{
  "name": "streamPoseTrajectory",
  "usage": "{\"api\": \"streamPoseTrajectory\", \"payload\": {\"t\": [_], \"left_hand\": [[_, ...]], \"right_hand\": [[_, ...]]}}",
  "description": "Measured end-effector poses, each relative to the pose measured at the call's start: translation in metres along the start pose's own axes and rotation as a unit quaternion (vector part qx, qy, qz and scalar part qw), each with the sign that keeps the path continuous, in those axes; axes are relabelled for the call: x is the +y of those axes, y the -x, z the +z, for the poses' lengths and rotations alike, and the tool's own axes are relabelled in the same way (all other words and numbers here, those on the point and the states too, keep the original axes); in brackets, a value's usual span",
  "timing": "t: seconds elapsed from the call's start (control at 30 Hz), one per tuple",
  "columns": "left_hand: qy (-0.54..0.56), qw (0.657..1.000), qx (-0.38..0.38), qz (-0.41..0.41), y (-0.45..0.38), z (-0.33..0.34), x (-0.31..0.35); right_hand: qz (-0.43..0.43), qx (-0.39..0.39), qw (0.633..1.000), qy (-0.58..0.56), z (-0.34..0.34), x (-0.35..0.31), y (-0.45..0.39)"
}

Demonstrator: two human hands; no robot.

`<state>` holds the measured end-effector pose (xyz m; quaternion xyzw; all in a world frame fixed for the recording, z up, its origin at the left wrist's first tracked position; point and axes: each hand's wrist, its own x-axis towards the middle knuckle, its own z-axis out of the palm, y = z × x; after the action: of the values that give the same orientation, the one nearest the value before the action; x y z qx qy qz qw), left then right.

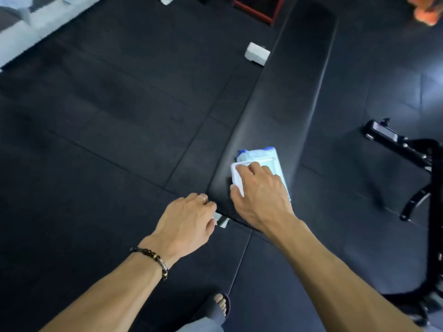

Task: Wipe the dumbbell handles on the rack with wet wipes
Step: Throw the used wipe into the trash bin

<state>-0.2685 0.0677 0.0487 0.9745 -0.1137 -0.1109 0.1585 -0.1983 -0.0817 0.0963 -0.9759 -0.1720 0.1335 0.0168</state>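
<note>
On the near end of a black padded bench (285, 97): wet wipes pack (263, 155), pale blue-white, flat, white lid raised. Right hand (261, 195) rests on it, fingers pinching the lid edge. Left hand (187, 221), at seven o'clock, loosely curled by the bench corner. Dark rubber floor (107, 116) spreads open from nine to twelve o'clock.

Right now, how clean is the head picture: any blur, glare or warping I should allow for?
Head view: the right hand and the wipes pack are fairly sharp; the pack's white lid is overexposed; top-left corner and orange thing top right are smeared by motion; the bench edges bow from the wide lens; the dark floor shows little detail.
</note>
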Motion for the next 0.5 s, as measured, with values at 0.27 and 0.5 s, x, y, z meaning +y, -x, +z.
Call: {"api": "streamPoseTrajectory", "payload": {"t": [0.27,0.5], "left_hand": [[-0.027,0.996,-0.005,0.080,-0.088,0.038,0.036],[-0.052,0.989,-0.010,0.137,-0.131,0.047,0.024]], "right_hand": [[0.144,0.001,0.983,-0.117,0.043,0.106,-0.003],[0.154,0.080,0.961,-0.217,0.079,0.112,-0.034]]}}
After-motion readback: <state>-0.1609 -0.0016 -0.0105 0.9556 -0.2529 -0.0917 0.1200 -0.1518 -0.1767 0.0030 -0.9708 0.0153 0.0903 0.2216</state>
